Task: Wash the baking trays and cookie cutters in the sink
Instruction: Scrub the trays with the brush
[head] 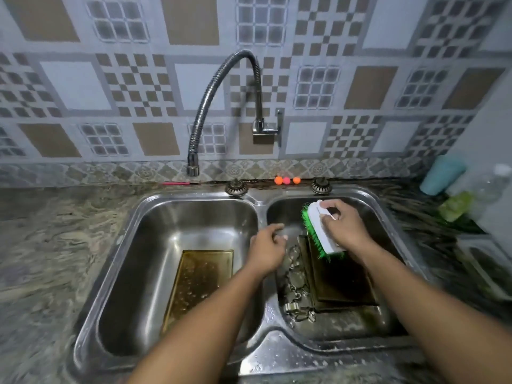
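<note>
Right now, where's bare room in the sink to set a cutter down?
Left basin floor behind the golden tray, toward the spout. Right basin is crowded: dark tray, cookie cutters beside it, right hand with brush, left hand by the divider.

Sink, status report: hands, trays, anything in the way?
Right hand grips scrub brush at dark baking tray. Left hand empty. Cookie cutters crowd tray's left edge. Golden baking tray in left basin.

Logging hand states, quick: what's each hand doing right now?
Left hand: loosely curled, holding nothing.
Right hand: gripping the scrub brush.
</note>
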